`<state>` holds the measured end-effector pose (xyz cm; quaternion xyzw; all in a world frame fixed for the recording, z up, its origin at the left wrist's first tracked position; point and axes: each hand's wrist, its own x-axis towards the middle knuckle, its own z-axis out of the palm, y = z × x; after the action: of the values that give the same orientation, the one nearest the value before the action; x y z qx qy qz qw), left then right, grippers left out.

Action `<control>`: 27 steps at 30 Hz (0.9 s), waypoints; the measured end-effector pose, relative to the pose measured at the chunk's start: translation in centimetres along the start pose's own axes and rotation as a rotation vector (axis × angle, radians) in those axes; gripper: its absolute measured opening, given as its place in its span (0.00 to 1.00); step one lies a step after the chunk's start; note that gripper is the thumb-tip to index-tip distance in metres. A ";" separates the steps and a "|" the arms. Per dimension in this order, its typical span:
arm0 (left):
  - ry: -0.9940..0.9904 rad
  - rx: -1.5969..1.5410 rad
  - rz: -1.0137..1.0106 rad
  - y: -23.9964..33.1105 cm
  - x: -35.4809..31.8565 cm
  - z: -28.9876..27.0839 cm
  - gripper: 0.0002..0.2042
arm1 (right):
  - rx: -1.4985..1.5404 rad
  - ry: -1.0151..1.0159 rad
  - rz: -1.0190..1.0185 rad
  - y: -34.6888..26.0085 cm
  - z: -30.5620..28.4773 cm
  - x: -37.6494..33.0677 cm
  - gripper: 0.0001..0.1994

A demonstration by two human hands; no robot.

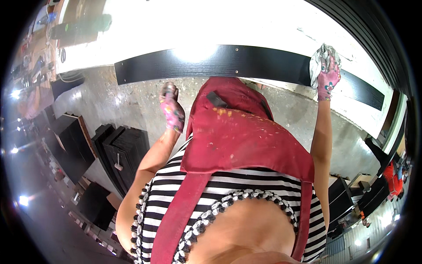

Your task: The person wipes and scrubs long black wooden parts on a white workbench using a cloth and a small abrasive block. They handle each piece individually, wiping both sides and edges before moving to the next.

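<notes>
A long black board (268, 66) with a wood-grain face lies across the white worktop (263, 22), along its near edge. Two small holes or fittings show near its middle. My right hand (329, 81), in a pink patterned glove, presses a crumpled grey-white rag (315, 66) onto the board's right part. The rag hides a strip of the board beneath it. My left hand (172, 110), gloved alike, hovers just short of the board's near edge at the left. Its fingers are loosely bent, a little apart, with nothing visible in them.
Dark stacked panels (127, 152) stand on the floor at the left, beside a black box-like piece (72, 145). A ribbed black stack (351, 22) borders the worktop at the far right. A person in red (392, 180) is farther off at the right.
</notes>
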<state>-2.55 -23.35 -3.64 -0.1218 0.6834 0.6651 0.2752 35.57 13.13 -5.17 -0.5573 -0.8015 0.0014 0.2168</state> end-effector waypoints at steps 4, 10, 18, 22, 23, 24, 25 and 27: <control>-0.037 -0.423 -0.090 3.1 2.4 1.7 0.30 | -0.017 0.017 -0.013 0.8 0.2 0.1 0.22; 0.059 -0.320 -0.142 4.4 6.4 1.9 0.15 | -0.083 -0.049 -0.012 1.0 -0.4 1.1 0.19; -0.105 -0.162 -0.007 8.6 8.4 1.1 0.07 | 0.348 -0.458 0.252 1.2 -4.3 6.1 0.22; -0.098 -0.066 -0.049 9.6 9.6 2.4 0.08 | 0.786 -0.392 0.406 3.9 -2.4 6.8 0.21; -0.110 -0.058 -0.047 9.5 10.7 1.5 0.07 | 0.848 -0.367 0.449 2.4 -3.4 6.8 0.21; -0.132 -0.047 -0.054 9.6 11.1 1.5 0.07 | 0.860 -0.347 0.450 2.1 -4.1 6.6 0.21; -0.156 -0.037 -0.060 9.6 11.4 1.6 0.07 | 0.872 -0.328 0.450 1.9 -4.7 6.4 0.21; -0.141 -0.008 -0.070 9.6 12.0 2.1 0.08 | 0.832 -0.257 0.408 1.3 -5.8 5.6 0.21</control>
<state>-17.03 -18.03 -1.89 -0.0994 0.6550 0.6646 0.3455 37.16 17.18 1.74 -0.5646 -0.6273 0.4334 0.3160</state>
